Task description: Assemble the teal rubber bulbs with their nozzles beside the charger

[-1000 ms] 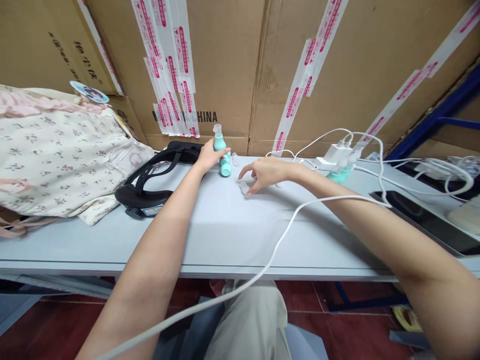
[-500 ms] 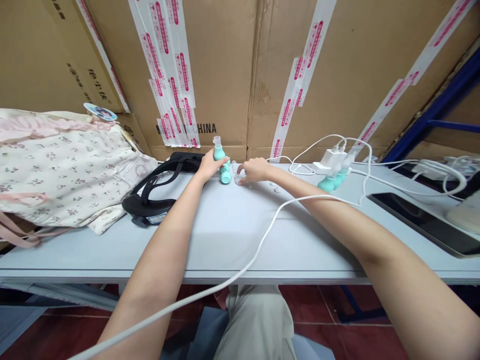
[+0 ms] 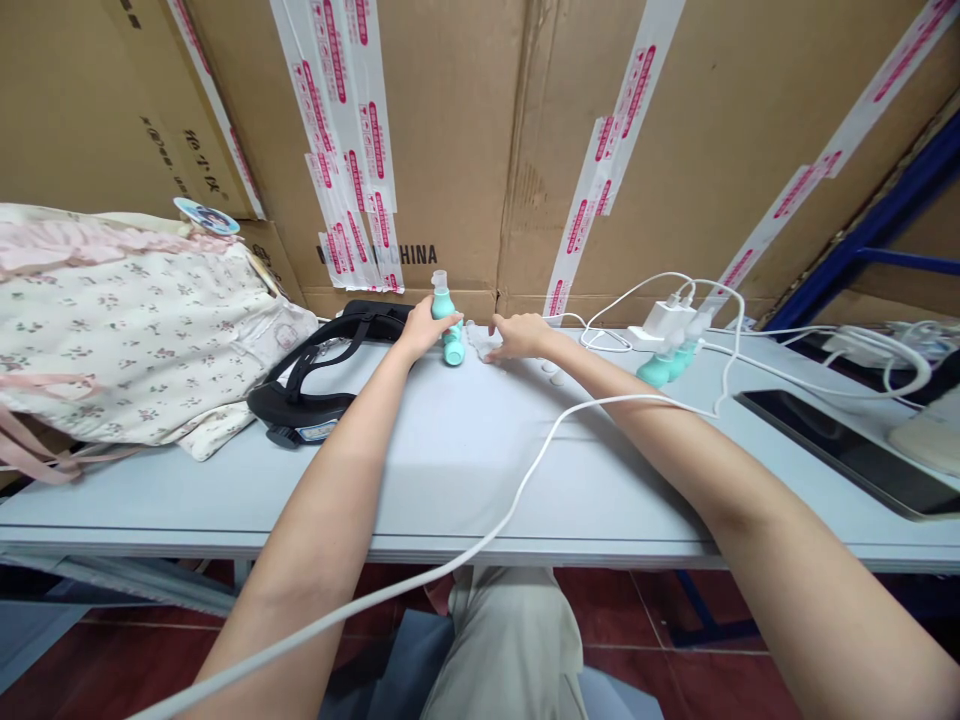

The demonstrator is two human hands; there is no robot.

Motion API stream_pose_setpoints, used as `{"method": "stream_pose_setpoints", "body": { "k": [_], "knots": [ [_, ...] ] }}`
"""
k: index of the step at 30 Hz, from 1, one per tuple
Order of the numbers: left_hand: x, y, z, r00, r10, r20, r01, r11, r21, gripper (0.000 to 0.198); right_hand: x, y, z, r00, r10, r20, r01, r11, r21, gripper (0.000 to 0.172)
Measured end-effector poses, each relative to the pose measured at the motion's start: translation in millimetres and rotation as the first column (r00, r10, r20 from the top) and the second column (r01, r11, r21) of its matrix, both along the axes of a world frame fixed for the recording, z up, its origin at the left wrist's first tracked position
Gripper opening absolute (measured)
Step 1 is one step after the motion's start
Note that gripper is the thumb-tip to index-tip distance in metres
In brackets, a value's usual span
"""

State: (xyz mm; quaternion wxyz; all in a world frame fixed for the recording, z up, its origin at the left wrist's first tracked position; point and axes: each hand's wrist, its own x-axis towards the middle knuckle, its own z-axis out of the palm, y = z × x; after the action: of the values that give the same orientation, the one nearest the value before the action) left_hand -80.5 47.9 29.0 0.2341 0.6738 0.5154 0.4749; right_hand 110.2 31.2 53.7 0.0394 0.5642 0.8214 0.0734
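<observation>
My left hand [image 3: 421,328] is wrapped round a small teal bottle [image 3: 442,303] that stands upright at the far edge of the pale grey table [image 3: 465,450]. A second teal bottle [image 3: 453,350] lies on its side just beneath it. My right hand [image 3: 519,337] rests right beside these, its fingers curled down on small clear caps [image 3: 480,340] on the table. Two more small clear caps [image 3: 553,373] lie just right of that hand.
A black strap headset [image 3: 315,380] and a floral cloth bag [image 3: 127,330] lie at the left. Two further teal bottles [image 3: 664,365], white chargers [image 3: 660,320] with cables and a dark tablet [image 3: 847,450] sit at the right. Taped cardboard boxes [image 3: 480,140] wall the back. A white cable [image 3: 525,490] crosses the table.
My right hand has moved left and back from the table's middle to the clear caps next to the teal bottles. My left hand has kept its hold on the upright bottle.
</observation>
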Motion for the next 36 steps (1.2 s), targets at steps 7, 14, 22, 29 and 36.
{"method": "stream_pose_setpoints", "body": {
  "k": [7, 14, 22, 29, 36],
  "knots": [
    [0.2, -0.6, -0.1, 1.0, -0.012, 0.0, 0.012, 1.0, -0.002, 0.028, 2.1, 4.7, 2.7, 0.999, 0.021, 0.036, -0.017, 0.996, -0.087, 0.057],
    [-1.4, 1.5, -2.2, 1.0, -0.023, -0.004, 0.023, 1.0, 0.012, 0.03, -3.0, 8.4, 0.0, 0.999, 0.044, 0.003, -0.043, 0.994, -0.105, 0.059],
    [-2.6, 4.0, -3.0, 0.999, -0.028, -0.018, 0.028, 1.0, 0.009, 0.03, -8.8, 7.3, -1.9, 0.997, 0.07, 0.02, -0.068, 0.994, -0.086, 0.06],
    [-3.0, 5.2, -3.9, 0.999, -0.026, -0.033, 0.027, 1.0, 0.012, 0.031, -15.7, 0.1, -2.2, 0.996, 0.067, 0.063, -0.065, 0.997, -0.032, 0.056],
    [-3.5, 5.2, -4.3, 0.999, -0.038, -0.025, 0.039, 0.999, 0.022, 0.03, -20.9, -7.5, -2.2, 0.991, 0.092, 0.101, -0.099, 0.993, 0.063, 0.055]
  ]
}}
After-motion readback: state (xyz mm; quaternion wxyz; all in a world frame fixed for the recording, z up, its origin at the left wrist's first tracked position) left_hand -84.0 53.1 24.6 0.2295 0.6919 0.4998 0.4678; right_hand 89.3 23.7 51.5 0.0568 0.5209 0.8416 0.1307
